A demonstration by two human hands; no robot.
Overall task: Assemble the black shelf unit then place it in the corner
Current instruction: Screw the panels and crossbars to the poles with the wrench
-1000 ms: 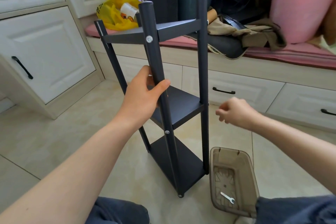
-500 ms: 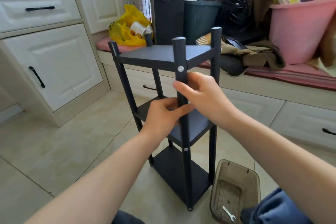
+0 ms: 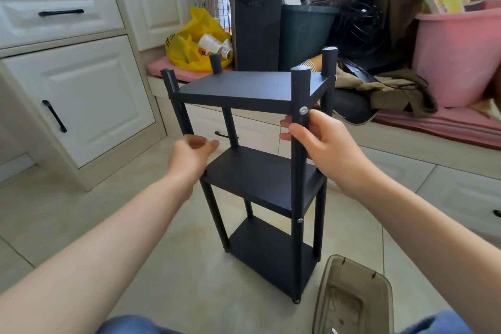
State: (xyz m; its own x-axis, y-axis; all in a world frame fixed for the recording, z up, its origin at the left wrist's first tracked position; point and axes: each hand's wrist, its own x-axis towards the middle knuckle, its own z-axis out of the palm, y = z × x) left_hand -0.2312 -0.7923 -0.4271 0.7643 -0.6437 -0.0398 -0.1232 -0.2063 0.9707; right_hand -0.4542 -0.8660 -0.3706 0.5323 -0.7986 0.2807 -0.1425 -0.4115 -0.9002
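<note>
The left hand [image 3: 193,154] hovers, fingers loosely curled on nothing, beside the matte black three-tier shelf unit with round posts [image 3: 244,88], which stands upright on the beige tiled floor [image 3: 81,211], long axis vertical. The right hand [image 3: 325,149] wraps its fingers round the near post under the top board.

Shelf unit [image 3: 260,179]: on the floor, centre.
Right hand [image 3: 325,146]: around its front post, under the top shelf.
Left hand [image 3: 189,154]: unit's 9 o'clock.
Container [image 3: 352,295]: floor, 5 o'clock.
Cabinet [image 3: 81,95]: 10 o'clock.
Bench [image 3: 401,144]: behind.
Computer tower [image 3: 256,22]: on bench, 12 o'clock.
Plastic bag [image 3: 187,46]: 11 o'clock.
Tub [image 3: 458,54]: 2 o'clock.
</note>
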